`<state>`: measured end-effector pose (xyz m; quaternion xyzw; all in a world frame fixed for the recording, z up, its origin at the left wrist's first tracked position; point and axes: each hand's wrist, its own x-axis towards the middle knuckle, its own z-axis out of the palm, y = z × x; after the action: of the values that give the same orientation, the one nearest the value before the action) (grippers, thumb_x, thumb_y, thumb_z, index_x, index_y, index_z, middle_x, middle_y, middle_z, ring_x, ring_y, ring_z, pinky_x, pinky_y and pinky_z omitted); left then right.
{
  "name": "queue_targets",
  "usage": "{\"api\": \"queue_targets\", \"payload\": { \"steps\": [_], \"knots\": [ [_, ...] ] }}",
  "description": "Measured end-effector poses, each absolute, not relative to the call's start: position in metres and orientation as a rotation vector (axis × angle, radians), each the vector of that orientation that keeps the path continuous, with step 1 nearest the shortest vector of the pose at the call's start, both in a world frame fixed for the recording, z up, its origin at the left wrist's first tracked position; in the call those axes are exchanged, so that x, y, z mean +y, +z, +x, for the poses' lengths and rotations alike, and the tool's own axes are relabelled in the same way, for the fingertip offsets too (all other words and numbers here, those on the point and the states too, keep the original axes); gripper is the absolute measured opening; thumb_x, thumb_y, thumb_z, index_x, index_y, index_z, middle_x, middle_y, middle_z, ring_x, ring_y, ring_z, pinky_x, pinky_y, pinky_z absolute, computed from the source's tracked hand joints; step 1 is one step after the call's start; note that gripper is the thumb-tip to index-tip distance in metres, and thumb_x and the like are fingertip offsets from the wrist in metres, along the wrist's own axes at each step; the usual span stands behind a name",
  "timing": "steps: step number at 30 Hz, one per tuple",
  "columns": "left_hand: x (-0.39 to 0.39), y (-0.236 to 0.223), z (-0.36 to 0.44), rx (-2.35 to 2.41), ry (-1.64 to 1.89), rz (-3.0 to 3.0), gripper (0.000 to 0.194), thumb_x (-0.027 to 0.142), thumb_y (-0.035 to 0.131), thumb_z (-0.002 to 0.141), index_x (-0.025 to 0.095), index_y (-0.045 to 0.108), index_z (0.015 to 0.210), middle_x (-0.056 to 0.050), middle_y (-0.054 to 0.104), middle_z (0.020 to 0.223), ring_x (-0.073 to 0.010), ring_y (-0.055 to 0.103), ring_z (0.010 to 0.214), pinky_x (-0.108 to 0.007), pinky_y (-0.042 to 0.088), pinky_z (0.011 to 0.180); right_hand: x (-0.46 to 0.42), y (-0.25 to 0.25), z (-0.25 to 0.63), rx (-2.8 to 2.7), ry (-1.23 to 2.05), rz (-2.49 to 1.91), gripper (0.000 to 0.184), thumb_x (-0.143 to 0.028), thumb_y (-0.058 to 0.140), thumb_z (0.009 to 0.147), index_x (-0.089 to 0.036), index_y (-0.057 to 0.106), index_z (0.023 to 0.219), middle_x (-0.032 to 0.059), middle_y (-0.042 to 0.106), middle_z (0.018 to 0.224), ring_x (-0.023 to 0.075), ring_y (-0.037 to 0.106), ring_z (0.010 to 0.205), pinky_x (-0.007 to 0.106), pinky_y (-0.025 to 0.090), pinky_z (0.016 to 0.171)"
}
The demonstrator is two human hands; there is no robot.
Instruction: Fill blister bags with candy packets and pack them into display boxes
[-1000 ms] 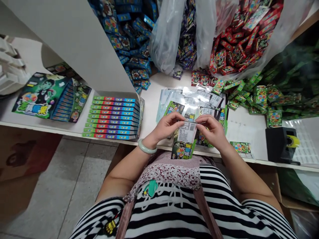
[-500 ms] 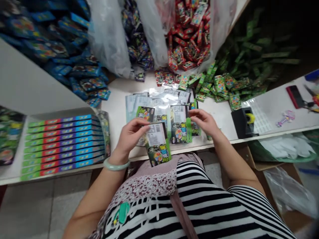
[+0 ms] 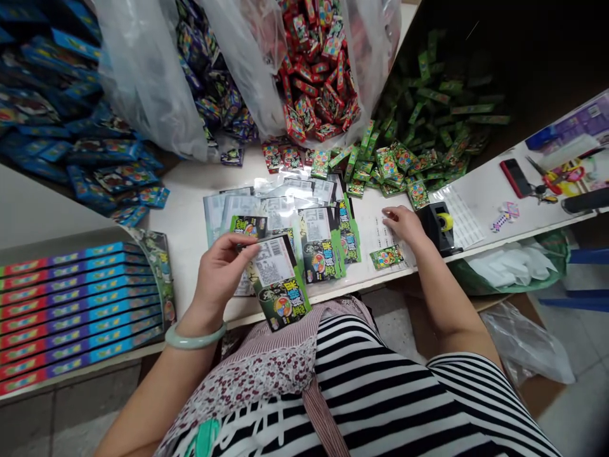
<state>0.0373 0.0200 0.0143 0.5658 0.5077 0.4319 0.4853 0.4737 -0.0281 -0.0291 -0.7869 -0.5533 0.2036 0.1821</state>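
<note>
My left hand [image 3: 219, 273], a pale green bangle on its wrist, pinches a flat black-and-green candy packet [image 3: 281, 285] by its upper left edge. The packet has a white barcode panel and tilts over the table's front edge. More such packets [image 3: 320, 251] lie overlapped on the table to its right, with clear-looking sleeves [image 3: 276, 206] behind. My right hand [image 3: 404, 225] is over a white sheet with small printed marks [image 3: 380, 231], fingers slightly curled and apart, nothing visible in them. A small green candy box [image 3: 386, 257] lies just in front of that hand.
Purple [image 3: 223, 95], red [image 3: 318, 82] and green candy boxes [image 3: 419, 139] are heaped at the back, some in plastic bags. Blue packs [image 3: 109, 146] and stacked striped boxes [image 3: 80, 304] stand left. A tape dispenser [image 3: 435, 228], phone [image 3: 514, 178] and scissors [image 3: 554, 178] lie right.
My right hand has left the packets and moved right to the marked sheet. My left hand still holds its packet. The view has shifted to the right, revealing more of the table there.
</note>
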Motion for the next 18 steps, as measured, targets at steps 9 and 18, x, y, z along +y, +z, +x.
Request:
{"api": "queue_targets", "payload": {
  "steps": [9, 18],
  "knots": [
    [0.017, 0.011, 0.037, 1.220, 1.020, 1.383, 0.025, 0.039, 0.079, 0.073, 0.020, 0.067, 0.084, -0.003, 0.067, 0.089, -0.0176, 0.063, 0.088, -0.031, 0.052, 0.081, -0.042, -0.035, 0.478, -1.307, 0.636, -2.093, 0.016, -0.036, 0.067, 0.075, -0.021, 0.068, 0.078, 0.0038, 0.067, 0.083, 0.0197, 0.062, 0.077, 0.035, 0.051, 0.078],
    [0.017, 0.017, 0.048, 1.029, 1.027, 1.646, 0.019, 0.037, 0.068, 0.085, 0.020, 0.060, 0.081, 0.000, 0.064, 0.080, -0.0138, 0.060, 0.078, -0.032, 0.049, 0.081, -0.026, 0.050, 0.398, -1.417, 1.005, -1.531, 0.026, -0.045, 0.073, 0.076, -0.022, 0.063, 0.082, 0.0018, 0.065, 0.081, 0.0167, 0.061, 0.077, 0.033, 0.051, 0.076]
  ]
}}
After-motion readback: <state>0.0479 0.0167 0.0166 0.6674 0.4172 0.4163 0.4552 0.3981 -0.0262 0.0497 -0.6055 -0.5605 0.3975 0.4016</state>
